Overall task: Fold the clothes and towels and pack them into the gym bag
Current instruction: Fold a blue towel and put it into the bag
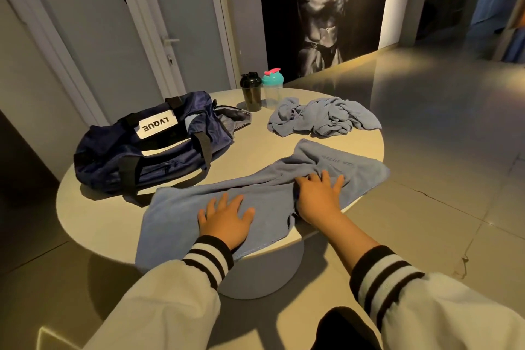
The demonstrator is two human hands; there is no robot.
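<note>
Pressing flat, fingers spread, with left hand [224, 221] and right hand [319, 193] on a blue towel [176, 207] laid just nearer than the gym bag [147, 148]. Right of the bag, a crumpled blue cloth [321, 116]; beyond the bag's right end, a black shaker [250, 92] just beside a teal-lidded bottle [272, 88].

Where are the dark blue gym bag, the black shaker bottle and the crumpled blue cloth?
dark blue gym bag [99, 156]: head view, on its fabric side panel.
black shaker bottle [252, 98]: head view, on its dark body.
crumpled blue cloth [321, 119]: head view, on its bunched middle.
</note>
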